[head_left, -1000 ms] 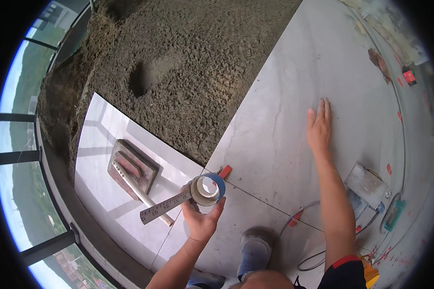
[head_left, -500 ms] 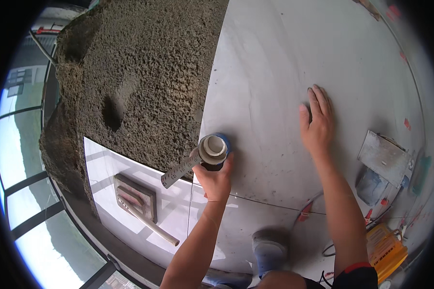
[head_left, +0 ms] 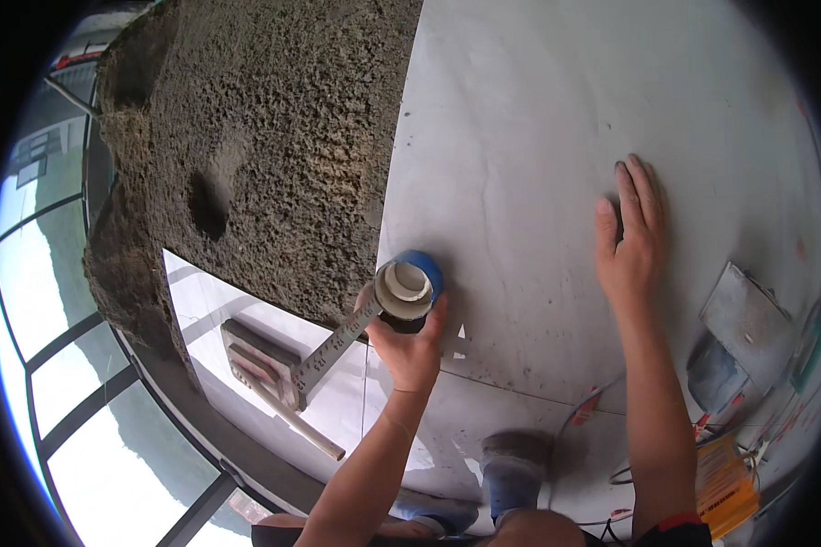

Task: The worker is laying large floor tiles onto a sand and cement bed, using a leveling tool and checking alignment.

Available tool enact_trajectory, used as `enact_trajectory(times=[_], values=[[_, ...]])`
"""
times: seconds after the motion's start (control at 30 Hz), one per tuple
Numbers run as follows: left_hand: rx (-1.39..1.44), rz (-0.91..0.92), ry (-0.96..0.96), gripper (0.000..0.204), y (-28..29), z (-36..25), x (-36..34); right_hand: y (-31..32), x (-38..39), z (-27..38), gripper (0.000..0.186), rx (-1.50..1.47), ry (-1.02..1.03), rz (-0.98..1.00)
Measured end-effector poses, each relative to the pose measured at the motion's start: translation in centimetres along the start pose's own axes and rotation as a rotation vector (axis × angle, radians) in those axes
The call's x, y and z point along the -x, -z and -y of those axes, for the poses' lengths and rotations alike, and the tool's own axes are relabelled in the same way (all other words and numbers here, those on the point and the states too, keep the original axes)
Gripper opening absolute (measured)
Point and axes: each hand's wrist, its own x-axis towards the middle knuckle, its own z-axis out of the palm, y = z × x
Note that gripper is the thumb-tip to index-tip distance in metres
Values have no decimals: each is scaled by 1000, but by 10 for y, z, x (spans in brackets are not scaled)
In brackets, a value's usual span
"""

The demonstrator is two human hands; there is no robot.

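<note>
My left hand point(head_left: 409, 351) is closed round a blue-and-cream ring-shaped thing point(head_left: 433, 272) at the border between the pale tile and the rough mortar. Its kind is unclear; a round pale hollow shows inside its top. From its side a flat strip with ruler-like markings point(head_left: 330, 353) slants down to the left, its end over the edge of a float. My right hand point(head_left: 636, 246) lies flat on the large pale tile point(head_left: 511, 173), fingers stretched out, holding nothing. The grey-brown mortar bed point(head_left: 274, 137) spreads beyond my left hand, with a deep hollow in it.
A hand float point(head_left: 263, 362) and a pale stick point(head_left: 292, 421) lie on the lower-left tile. At right are a flat metal plate point(head_left: 746, 319), a dark cable point(head_left: 586, 415) and a yellow container point(head_left: 730, 492). My shoe point(head_left: 513, 469) stands on the tiles. Windows line the left.
The marked strip now points more steeply down and reaches farther, to the float. The view has shifted slightly. My left hand keeps its hold; my right hand stays flat on the tile.
</note>
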Motion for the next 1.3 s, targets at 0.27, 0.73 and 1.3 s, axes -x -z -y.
enact_trajectory(times=[0.27,0.73,1.3], values=[[45,-27,38,91,0,0,2,26,-19,7,42,9,-25,55],[-157,101,58,71,20,-14,-4,31,-13,14,42,-23,-79,76],[-180,194,217,65,23,-33,-6,28,-12,18,53,16,-123,166]])
